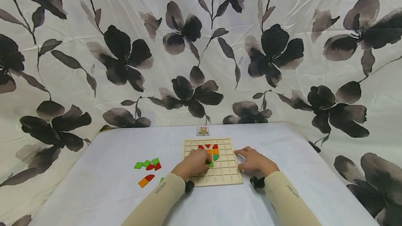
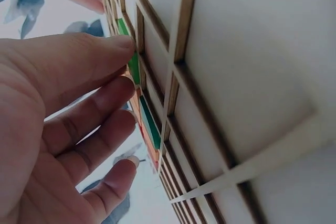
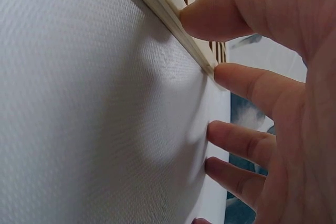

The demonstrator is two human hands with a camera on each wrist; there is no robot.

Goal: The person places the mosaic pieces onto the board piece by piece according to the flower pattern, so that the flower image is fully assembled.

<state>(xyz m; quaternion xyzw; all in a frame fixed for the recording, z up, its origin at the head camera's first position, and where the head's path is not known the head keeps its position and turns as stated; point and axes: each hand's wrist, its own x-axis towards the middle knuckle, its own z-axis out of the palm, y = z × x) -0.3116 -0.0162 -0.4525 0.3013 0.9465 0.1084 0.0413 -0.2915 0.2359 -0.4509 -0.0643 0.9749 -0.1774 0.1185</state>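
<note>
A person sits at a white table (image 1: 94,184) backed by a cloth printed with dark flowers. In front of them lies a shallow wooden grid board (image 1: 229,173) divided into small square cells. A few cells near its middle hold flat coloured tiles in red, orange and green.

The left hand (image 1: 193,163) rests over the board's middle, its fingers (image 2: 105,51) lightly curled, pressing a small green tile (image 1: 210,164) into a cell. From the left wrist view, a fingertip touches the tile's edge against the thin wooden dividers.

The right hand (image 1: 254,161) lies nearly flat at the board's right edge, fingers (image 3: 247,85) spread and holding nothing, thumb on the rim, steadying it.

Loose tiles (image 1: 147,165) in green, red and orange sit on the table to the left, well apart from the board. A small pattern card (image 1: 202,130) lies just beyond the far edge.

The tile looks light, rigid and smooth, likely slippery; it is probably best pinched by its opposite edges with fingertips.
</note>
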